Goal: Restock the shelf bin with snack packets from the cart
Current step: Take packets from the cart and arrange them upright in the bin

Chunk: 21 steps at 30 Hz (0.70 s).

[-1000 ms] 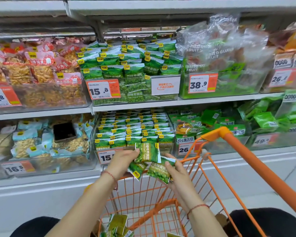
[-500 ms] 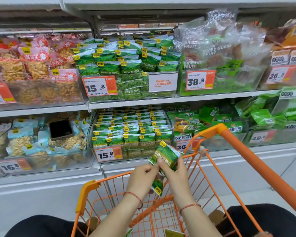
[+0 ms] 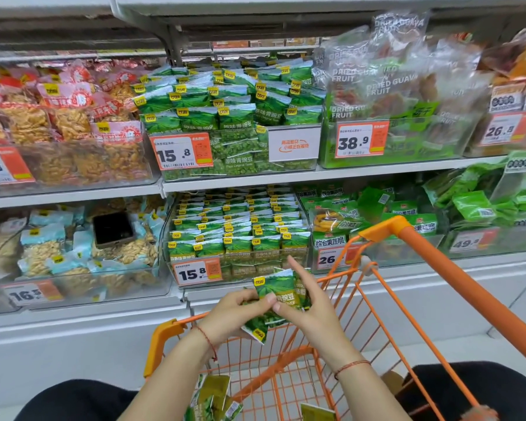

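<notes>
Green snack packets [image 3: 278, 294] bunched upright above orange cart [image 3: 456, 278], clear shelf bin [image 3: 240, 238] nearly full

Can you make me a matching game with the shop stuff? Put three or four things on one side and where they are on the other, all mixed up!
Things:
1. green packets
2. black phone
3. orange cart
4. dried guava bags

Places:
A. upper shelf, right of the green pea bin
B. held in both hands
C. lying on the pale blue packets, lower shelf, left
D. in front of the person, below the shelves

Pairs: 1-B, 2-C, 3-D, 4-A
</notes>
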{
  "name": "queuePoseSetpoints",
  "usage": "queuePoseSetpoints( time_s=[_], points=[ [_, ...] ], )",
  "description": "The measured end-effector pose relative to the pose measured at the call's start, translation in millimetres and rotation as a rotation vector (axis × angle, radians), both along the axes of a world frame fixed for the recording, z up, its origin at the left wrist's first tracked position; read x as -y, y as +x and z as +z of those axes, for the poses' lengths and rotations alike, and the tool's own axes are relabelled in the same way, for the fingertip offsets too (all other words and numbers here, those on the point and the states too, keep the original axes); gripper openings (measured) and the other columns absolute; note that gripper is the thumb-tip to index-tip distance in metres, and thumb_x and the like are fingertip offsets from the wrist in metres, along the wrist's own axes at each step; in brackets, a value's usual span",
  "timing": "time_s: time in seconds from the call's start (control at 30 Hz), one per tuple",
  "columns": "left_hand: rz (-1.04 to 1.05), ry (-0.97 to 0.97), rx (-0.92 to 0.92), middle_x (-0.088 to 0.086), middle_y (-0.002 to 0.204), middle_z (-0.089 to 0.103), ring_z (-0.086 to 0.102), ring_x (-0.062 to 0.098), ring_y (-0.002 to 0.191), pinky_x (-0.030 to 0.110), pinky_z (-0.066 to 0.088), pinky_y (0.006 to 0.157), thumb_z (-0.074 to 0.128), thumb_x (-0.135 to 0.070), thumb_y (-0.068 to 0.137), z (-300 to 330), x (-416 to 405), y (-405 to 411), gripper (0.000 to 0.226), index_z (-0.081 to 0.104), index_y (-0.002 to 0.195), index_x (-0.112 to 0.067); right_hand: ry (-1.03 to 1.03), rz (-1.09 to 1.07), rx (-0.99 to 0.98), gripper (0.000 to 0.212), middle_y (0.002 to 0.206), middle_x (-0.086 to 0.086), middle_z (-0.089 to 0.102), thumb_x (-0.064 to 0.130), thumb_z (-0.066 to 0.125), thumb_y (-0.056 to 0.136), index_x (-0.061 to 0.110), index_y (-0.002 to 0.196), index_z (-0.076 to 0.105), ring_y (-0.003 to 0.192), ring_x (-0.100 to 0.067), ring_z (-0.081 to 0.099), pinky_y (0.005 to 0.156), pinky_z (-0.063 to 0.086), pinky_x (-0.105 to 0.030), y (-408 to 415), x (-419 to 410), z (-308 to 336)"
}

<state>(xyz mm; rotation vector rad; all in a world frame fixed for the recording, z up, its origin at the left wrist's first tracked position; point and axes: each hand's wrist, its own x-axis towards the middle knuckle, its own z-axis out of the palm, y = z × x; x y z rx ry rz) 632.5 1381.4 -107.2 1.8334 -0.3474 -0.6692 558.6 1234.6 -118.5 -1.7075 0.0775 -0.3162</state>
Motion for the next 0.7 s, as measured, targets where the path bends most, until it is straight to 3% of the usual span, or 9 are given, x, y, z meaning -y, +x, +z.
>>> queuePoseSetpoints(
  time_s=[0.13,0.23,0.3,0.37,0.4,0.47,0.53,0.63,0.7],
  points=[
    [0.07,-0.086,0.006,-0.004,0.064,0.06,0.062,0.011,0.059,0.027,0.053,0.058,0.066,-0.035,0.085,-3,0,-3,0.025,0.057,0.078,-0.012,0.118,0.039,-0.011,0.085,0.141,0.039,0.013,0.029,0.068,0.079,0.052,0.144,0.017,0.129,0.015,0.02,0.103,0.025,-0.016,1,2,-1],
    [0.121,-0.131,0.029,-0.003,0.068,0.065,0.067,0.017,0.066,0.032,0.057,0.065,0.07,-0.034,0.081,-3,-1,-2,0.023,0.062,0.082,-0.012,0.327,-0.019,-0.023,0.08,0.15,0.028,0.01,0.017,0.056,0.08,0.065,0.133,0.018,0.133,0.0,0.033,0.095,0.04,-0.028,4,5,-2],
    [0.138,-0.185,0.003,-0.006,0.069,0.069,0.069,0.014,0.069,0.033,0.059,0.065,0.069,-0.029,0.082,-4,-1,-3,0.016,0.065,0.086,-0.014,0.349,-0.113,-0.017,0.087,0.156,0.017,0.008,0.004,0.057,0.088,0.069,0.13,0.016,0.139,-0.015,0.031,0.103,0.042,-0.044,5,8,-2],
    [0.165,-0.213,-0.027,-0.004,0.077,0.072,0.07,0.013,0.072,0.034,0.059,0.066,0.071,-0.028,0.08,-5,-3,-1,0.02,0.067,0.093,-0.013,0.287,-0.221,-0.029,0.091,0.157,0.014,0.009,0.006,0.062,0.09,0.057,0.142,0.009,0.141,-0.014,0.021,0.111,0.03,-0.042,2,10,2],
    [0.192,-0.226,-0.038,-0.002,0.08,0.073,0.07,0.013,0.073,0.034,0.059,0.067,0.074,-0.031,0.077,-4,-5,0,0.026,0.068,0.095,-0.013,0.27,-0.264,-0.043,0.088,0.157,0.01,0.013,0.009,0.064,0.089,0.046,0.148,0.01,0.14,-0.013,0.021,0.107,0.031,-0.036,2,11,3],
    [0.225,-0.23,-0.008,-0.001,0.084,0.073,0.069,0.012,0.074,0.039,0.058,0.077,0.082,-0.041,0.067,-2,-12,4,0.038,0.07,0.093,-0.015,0.255,-0.313,-0.079,0.071,0.155,-0.003,0.023,0.013,0.065,0.089,0.029,0.144,0.024,0.141,-0.017,0.026,0.097,0.037,-0.027,1,13,4],
    [0.214,-0.206,0.028,-0.005,0.086,0.074,0.069,0.012,0.083,0.043,0.052,0.091,0.08,-0.054,0.056,6,-17,6,0.051,0.071,0.091,-0.018,0.19,-0.328,-0.111,0.052,0.145,-0.008,0.039,0.015,0.067,0.088,0.023,0.13,0.037,0.137,-0.019,0.034,0.095,0.037,-0.026,2,14,2],
    [0.202,-0.173,0.12,-0.013,0.115,0.062,0.054,0.01,0.111,0.034,0.037,0.104,0.078,-0.057,0.065,15,-24,6,0.057,0.065,0.108,-0.022,0.098,-0.312,-0.069,0.034,0.112,0.014,0.055,0.014,0.071,0.084,0.024,0.11,0.052,0.112,-0.013,0.052,0.08,0.042,-0.009,4,14,-1],
    [0.157,-0.11,0.155,-0.014,0.125,0.053,0.045,0.007,0.121,0.033,0.033,0.108,0.077,-0.062,0.062,16,-27,11,0.075,0.059,0.12,-0.018,0.102,-0.313,-0.038,0.031,0.106,0.016,0.058,0.012,0.073,0.082,0.026,0.106,0.06,0.102,-0.011,0.055,0.077,0.045,-0.01,4,15,-2]
  ],
)
